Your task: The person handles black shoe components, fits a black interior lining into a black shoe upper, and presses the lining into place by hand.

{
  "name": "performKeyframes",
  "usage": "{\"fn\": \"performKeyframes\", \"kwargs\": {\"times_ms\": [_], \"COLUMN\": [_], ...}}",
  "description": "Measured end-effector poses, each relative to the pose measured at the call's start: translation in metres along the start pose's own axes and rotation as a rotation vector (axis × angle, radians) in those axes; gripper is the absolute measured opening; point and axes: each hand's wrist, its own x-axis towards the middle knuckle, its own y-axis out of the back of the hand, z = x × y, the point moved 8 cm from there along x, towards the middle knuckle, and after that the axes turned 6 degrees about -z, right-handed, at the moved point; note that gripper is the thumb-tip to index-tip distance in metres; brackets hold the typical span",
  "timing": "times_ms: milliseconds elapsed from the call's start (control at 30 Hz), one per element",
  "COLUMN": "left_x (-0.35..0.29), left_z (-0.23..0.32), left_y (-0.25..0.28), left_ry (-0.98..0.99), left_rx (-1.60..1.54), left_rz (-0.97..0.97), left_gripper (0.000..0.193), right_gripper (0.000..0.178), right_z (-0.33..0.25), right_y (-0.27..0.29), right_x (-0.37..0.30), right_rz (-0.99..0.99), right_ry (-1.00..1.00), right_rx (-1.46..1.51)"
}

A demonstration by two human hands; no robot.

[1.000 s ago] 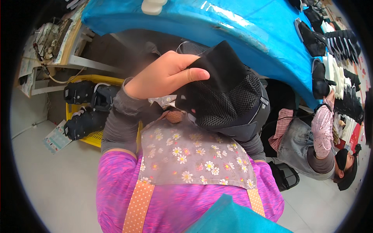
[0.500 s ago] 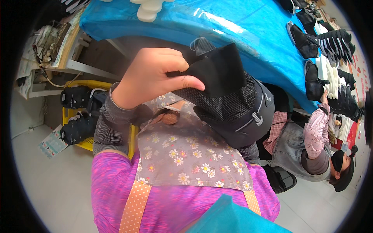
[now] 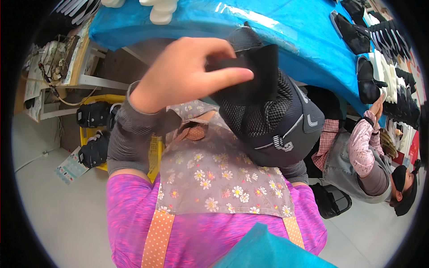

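Note:
A black-and-grey shoe upper (image 3: 292, 134) with mesh and white trim hangs in front of my apron, in the air. My left hand (image 3: 187, 71) is closed on its broad black flap (image 3: 264, 67), thumb on the near side and fingers curled behind; motion smears the fingers slightly. Mesh at the upper's far end juts up by the table edge. Of my right arm only a grey sleeve (image 3: 292, 172) shows below the upper; the upper hides the right hand.
A blue-covered table (image 3: 201, 22) lies ahead, bearing white foam-like pieces (image 3: 161, 11) and, at right, black shoes (image 3: 368, 80). A yellow basket (image 3: 156, 154) with black shoes stands on the left. A co-worker (image 3: 357, 165) sits at right near a black stool-like item (image 3: 330, 201).
My left hand and the flap have moved a little to the right, with the thumb reaching further across it. The upper has turned slightly and shows more of its trim. The view has shifted slightly.

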Motion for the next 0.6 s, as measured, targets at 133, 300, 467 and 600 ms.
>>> {"fn": "performKeyframes", "kwargs": {"times_ms": [133, 300, 467, 600], "left_x": [0.005, 0.008, 0.006, 0.011], "left_z": [-0.011, 0.0, -0.003, -0.036], "left_y": [-0.021, -0.024, -0.031, -0.051], "left_ry": [0.028, -0.173, -0.189, 0.012], "left_rx": [-0.026, 0.272, 0.315, 0.256], "left_rz": [0.054, 0.332, 0.39, 0.239], "left_gripper": [0.017, 0.016, 0.013, 0.014], "right_gripper": [0.064, 0.063, 0.062, 0.061], "right_z": [-0.016, -0.014, -0.016, -0.021], "right_y": [0.0, 0.007, 0.008, -0.001], "right_x": [-0.02, -0.015, -0.021, -0.026], "right_rz": [-0.008, 0.023, 0.023, -0.008], "right_ry": [-0.003, 0.001, -0.001, 0.001], "right_rx": [0.029, 0.025, 0.028, 0.021]}}
